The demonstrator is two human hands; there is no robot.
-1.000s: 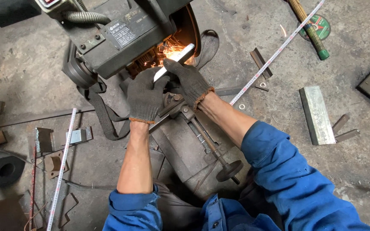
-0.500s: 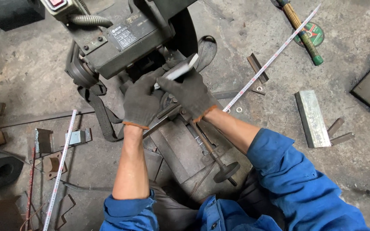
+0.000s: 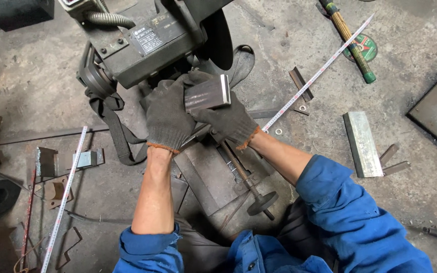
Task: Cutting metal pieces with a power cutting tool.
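Lifting steel block (image 3: 207, 93) off saw | sparks gone | both hands' fingers (image 3: 170, 108) grasping it

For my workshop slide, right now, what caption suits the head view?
Two gloved hands, left and right, hold a short grey metal bar above a dark steel vise.

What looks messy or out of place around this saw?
Two tape measures lie unrolled across the dirty floor, one on the right, one on the left, amid scattered metal offcuts. A cutting disc lies loose under a stick. Both gloved hands, left and right, hold a metal piece.
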